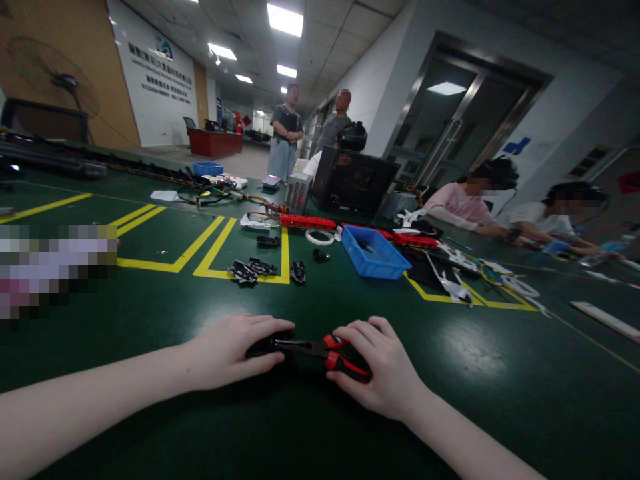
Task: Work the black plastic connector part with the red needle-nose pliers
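Note:
My right hand (pixel 377 363) is closed around the red and black handles of a pair of needle-nose pliers (pixel 303 346). The jaws point left and meet a small dark part that my left hand (pixel 235 350) grips between thumb and fingers. Most of this black part (pixel 263 345) is hidden by the fingers, so its exact kind does not show. Beyond the hands, several black and silver parts (pixel 254 268) lie in and beside a yellow-taped box on the green table (pixel 165 320).
A blue tray (pixel 377 257) stands past my right hand, near a roll of white tape (pixel 319 237) and a red strip (pixel 310 222). Behind are a black computer case (pixel 350 180) and cables. Co-workers sit at the right; two people stand farther back.

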Motion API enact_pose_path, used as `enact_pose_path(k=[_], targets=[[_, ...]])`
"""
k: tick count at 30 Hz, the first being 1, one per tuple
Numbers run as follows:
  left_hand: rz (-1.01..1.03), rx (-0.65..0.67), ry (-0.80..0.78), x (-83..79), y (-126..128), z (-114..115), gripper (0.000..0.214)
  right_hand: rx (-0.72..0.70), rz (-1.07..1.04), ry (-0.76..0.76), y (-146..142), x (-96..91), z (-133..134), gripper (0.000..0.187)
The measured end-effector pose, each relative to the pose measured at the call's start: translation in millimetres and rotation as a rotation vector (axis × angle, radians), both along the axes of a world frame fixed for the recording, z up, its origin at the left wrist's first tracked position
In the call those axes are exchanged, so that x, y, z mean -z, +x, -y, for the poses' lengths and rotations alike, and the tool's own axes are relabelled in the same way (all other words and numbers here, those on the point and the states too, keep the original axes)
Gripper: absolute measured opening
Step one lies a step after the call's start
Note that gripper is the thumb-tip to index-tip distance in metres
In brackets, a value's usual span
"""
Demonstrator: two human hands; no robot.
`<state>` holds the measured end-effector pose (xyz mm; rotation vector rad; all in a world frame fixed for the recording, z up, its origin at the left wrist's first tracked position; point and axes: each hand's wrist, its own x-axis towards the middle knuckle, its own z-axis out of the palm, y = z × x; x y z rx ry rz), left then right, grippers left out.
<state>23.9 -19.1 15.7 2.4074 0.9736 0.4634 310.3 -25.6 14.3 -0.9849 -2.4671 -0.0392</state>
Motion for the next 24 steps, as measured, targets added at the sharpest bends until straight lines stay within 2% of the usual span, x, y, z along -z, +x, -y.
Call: enact_pose_path(k=[4, 10, 16, 24], targets=[[-0.003, 0.018, 0.019, 0.2, 0.1, -0.4, 0.041, 0.0, 0.007, -0.004, 0.2, -0.5, 0.7, 0.039], [-0.047, 0.022, 0.109, 11.8, -0.3, -5.1, 0.047, -0.002, 0.029, 0.003, -1.2, 0.1, 1.3, 0.039], [-0.101, 0.095, 0.201, 15.3, -0.3, -5.7, 0.053, -0.013, 0.071, 0.009, -5.0, 1.5, 4.0, 0.041], [-0.046, 0.058, 0.116, 10.7, 0.4, -2.8, 0.049, 0.008, 0.069, 0.006, -4.2, -0.9, 2.1, 0.039]])
